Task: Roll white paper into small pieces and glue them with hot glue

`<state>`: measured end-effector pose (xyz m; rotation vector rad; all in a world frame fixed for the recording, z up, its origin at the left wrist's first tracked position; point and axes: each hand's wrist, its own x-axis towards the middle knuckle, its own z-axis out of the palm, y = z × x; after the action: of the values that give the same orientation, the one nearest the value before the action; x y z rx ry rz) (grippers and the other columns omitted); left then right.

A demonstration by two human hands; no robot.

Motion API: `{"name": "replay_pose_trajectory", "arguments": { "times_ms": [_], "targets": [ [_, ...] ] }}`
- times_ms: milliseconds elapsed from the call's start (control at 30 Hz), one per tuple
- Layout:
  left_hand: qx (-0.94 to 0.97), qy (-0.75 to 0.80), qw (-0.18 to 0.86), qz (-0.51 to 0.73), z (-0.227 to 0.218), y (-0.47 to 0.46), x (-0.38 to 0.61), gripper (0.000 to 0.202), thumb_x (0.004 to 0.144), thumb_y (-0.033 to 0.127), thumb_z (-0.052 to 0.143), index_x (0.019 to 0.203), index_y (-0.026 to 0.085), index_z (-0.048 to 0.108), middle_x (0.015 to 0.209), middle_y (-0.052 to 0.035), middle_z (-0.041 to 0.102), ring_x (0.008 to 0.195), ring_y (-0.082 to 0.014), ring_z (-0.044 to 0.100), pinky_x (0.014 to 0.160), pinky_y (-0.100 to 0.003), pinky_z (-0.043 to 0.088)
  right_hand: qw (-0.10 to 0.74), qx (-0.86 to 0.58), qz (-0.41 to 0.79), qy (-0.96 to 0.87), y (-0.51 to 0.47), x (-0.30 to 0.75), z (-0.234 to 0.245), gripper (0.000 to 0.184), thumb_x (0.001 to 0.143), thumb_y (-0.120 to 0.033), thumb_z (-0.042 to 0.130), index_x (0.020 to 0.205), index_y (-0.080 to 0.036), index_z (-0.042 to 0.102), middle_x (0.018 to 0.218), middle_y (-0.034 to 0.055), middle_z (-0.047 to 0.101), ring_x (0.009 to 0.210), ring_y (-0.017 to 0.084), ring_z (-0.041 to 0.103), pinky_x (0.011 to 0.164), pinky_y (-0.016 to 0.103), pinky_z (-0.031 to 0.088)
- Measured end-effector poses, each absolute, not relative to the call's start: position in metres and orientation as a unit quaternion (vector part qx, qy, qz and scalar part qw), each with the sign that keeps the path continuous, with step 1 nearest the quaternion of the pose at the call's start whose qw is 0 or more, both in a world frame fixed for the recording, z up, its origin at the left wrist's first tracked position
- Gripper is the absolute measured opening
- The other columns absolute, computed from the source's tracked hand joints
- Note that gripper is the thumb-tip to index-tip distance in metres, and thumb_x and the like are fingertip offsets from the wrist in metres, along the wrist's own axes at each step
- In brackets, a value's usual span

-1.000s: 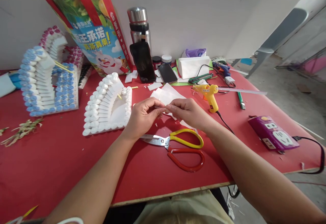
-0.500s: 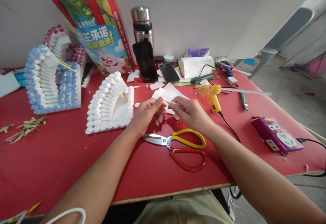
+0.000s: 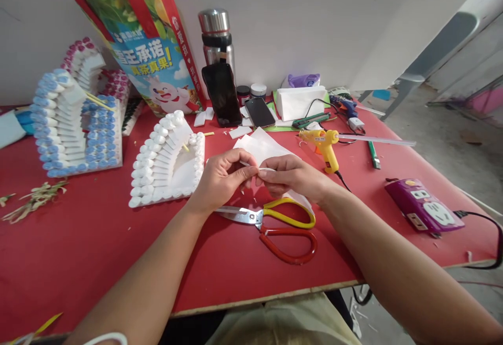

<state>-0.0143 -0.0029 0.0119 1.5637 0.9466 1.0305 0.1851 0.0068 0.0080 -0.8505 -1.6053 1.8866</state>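
Between my pinched fingertips is a thin white strip [image 3: 268, 169], perhaps rolled paper; most of it is hidden. My left hand [image 3: 223, 177] closes on its left end, with thumb against forefinger. From the other side my right hand [image 3: 293, 175] grips it close by, so the two hands almost touch. White paper sheets [image 3: 262, 143] lie under and behind the hands. Just below them rest scissors [image 3: 257, 217] with one yellow and one red handle, blades toward the left. Left of my left hand stands a white stepped model [image 3: 151, 169] edged with rounded white pieces.
A yellow glue gun [image 3: 326, 146] lies to the right, near a purple power socket [image 3: 426, 206]. Behind are a propped phone [image 3: 222, 96], a flat phone [image 3: 259, 112], a steel flask [image 3: 214, 23] and a printed bag [image 3: 151, 57]. A blue-and-white model [image 3: 78, 125] stands at left.
My hands have come together, fingertips now nearly meeting on the white strip. A piece of the white paper now shows lower, beside the scissors' yellow handle.
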Motion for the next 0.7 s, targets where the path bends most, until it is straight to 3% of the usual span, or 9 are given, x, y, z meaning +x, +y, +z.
{"name": "replay_pose_trajectory", "arguments": {
  "times_ms": [233, 500, 600, 700],
  "targets": [
    [0.635, 0.385, 0.516, 0.428, 0.011, -0.003, -0.014, 0.018, 0.086, 0.033, 0.070, 0.083, 0.018, 0.063, 0.068, -0.0004, 0.062, 0.057, -0.0117, 0.055, 0.057, -0.025, 0.046, 0.264, -0.310, 0.719, -0.563, 0.009, 0.187, 0.005, 0.030, 0.090, -0.042, 0.064, 0.088, -0.013, 0.066, 0.054, -0.0069, 0.040, 0.050, 0.008, 0.037, 0.052, 0.024, 0.031],
    [0.580, 0.419, 0.564, 0.413, 0.003, 0.001, -0.015, 0.023, 0.084, 0.037, 0.072, 0.078, 0.017, 0.061, 0.066, 0.0012, 0.059, 0.054, -0.0096, 0.053, 0.049, -0.022, 0.044, 0.293, -0.401, 0.462, -0.734, 0.004, 0.177, 0.004, 0.037, 0.094, -0.048, 0.055, 0.082, -0.015, 0.067, 0.063, -0.0022, 0.048, 0.058, 0.010, 0.035, 0.052, 0.025, 0.027],
    [0.547, 0.429, 0.600, 0.396, -0.001, 0.004, -0.014, 0.024, 0.084, 0.040, 0.071, 0.085, 0.018, 0.062, 0.074, -0.0002, 0.063, 0.053, -0.0090, 0.054, 0.044, -0.020, 0.040, 0.292, -0.398, 0.427, -0.758, 0.005, 0.176, 0.002, 0.040, 0.096, -0.048, 0.050, 0.079, -0.015, 0.066, 0.066, -0.0003, 0.052, 0.061, 0.011, 0.039, 0.055, 0.026, 0.030],
    [0.545, 0.448, 0.610, 0.361, -0.002, 0.005, -0.014, 0.026, 0.086, 0.043, 0.067, 0.086, 0.018, 0.063, 0.067, 0.0006, 0.061, 0.048, -0.0085, 0.053, 0.041, -0.019, 0.036, 0.296, -0.404, 0.390, -0.773, 0.005, 0.177, 0.001, 0.038, 0.098, -0.044, 0.048, 0.080, -0.015, 0.065, 0.066, -0.0014, 0.052, 0.061, 0.011, 0.040, 0.057, 0.025, 0.031]
  ]
}}
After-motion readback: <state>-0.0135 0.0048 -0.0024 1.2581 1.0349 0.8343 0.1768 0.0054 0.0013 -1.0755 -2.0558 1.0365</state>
